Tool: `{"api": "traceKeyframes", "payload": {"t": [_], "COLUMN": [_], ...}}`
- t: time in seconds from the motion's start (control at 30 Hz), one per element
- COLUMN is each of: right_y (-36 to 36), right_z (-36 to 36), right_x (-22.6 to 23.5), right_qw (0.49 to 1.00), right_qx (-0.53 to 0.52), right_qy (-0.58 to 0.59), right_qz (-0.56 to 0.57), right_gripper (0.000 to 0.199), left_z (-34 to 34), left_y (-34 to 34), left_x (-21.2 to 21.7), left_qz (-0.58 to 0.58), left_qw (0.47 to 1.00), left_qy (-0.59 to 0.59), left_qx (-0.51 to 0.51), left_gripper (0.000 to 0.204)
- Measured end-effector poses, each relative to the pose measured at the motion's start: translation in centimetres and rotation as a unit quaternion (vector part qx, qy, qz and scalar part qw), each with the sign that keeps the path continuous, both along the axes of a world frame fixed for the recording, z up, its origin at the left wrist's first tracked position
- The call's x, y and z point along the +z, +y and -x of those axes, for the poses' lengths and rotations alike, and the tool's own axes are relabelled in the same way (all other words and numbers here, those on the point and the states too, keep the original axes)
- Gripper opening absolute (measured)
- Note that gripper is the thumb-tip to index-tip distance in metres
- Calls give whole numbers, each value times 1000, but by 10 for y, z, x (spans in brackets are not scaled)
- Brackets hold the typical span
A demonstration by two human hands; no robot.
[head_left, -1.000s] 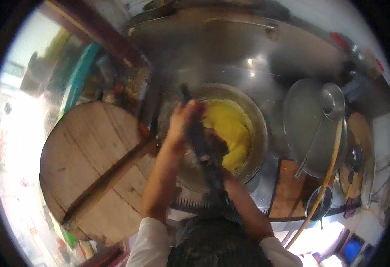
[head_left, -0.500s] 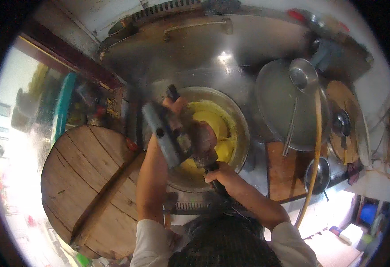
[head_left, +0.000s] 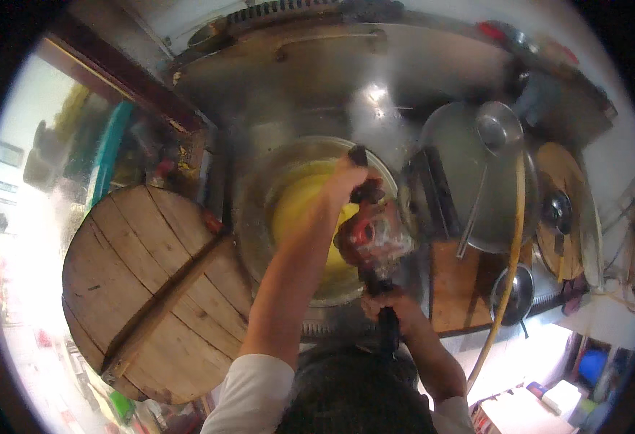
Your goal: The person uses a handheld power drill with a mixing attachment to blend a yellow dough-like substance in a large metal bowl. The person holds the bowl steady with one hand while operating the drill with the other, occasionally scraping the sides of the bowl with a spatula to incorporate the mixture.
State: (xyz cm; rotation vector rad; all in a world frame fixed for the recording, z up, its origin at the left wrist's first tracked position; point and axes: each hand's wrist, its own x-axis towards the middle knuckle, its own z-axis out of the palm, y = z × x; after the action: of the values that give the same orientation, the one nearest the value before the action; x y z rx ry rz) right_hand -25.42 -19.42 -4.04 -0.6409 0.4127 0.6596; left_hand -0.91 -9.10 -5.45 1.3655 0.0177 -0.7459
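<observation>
Over a large metal pot [head_left: 248,239] of thick yellow mixture [head_left: 295,206], I hold a bulky two-handled power mixer [head_left: 377,235] with a red and grey body. My left hand [head_left: 351,181] is wrapped round its far black handle. Closed on the near black handle is my right hand [head_left: 398,309], close to the pot's front rim. The mixer's body leans over the pot's right side. Its shaft and lower end are hidden beneath the body and cannot be made out. My left forearm crosses over the pot and covers part of the yellow mixture.
On the left lies a round wooden lid [head_left: 140,289] with a crossbar. To the right stand a wide basin [head_left: 447,145] with a long-handled ladle [head_left: 498,129], another wooden lid [head_left: 560,181] and a small pan [head_left: 514,293]. A tan hose [head_left: 509,289] hangs down there. Steam hazes the metal backsplash.
Both hands have swung the mixer from the left and middle of the pot to its right side. It has turned, so its red part now shows. My left forearm now reaches across the pot.
</observation>
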Motion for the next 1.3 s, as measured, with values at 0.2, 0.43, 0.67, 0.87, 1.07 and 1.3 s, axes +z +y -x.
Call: {"api": "traceKeyframes", "payload": {"t": [0.2,0.43,0.67,0.87,1.07,1.3], "right_y": [23,67,89,86,46,19], "right_z": [-20,-66,-70,-30,7,29], "right_x": [-42,-39,13,13,37,-7], "right_qw": [973,824,783,907,976,995], "right_qx": [192,265,276,142,8,-17], "right_qy": [-92,-314,-240,-87,41,97], "right_qz": [85,390,502,387,214,3], "right_gripper": [29,59,45,17,8,27], "left_z": [16,41,26,-19,-10,12], "left_y": [92,179,181,128,13,-30], "left_x": [6,15,7,9,29,-19], "left_qz": [148,245,72,-75,-265,-134], "left_qw": [980,928,930,978,938,967], "left_qy": [57,11,-28,-130,-221,-215], "left_qx": [118,280,361,145,-14,-39], "left_gripper": [13,12,8,13,26,38]}}
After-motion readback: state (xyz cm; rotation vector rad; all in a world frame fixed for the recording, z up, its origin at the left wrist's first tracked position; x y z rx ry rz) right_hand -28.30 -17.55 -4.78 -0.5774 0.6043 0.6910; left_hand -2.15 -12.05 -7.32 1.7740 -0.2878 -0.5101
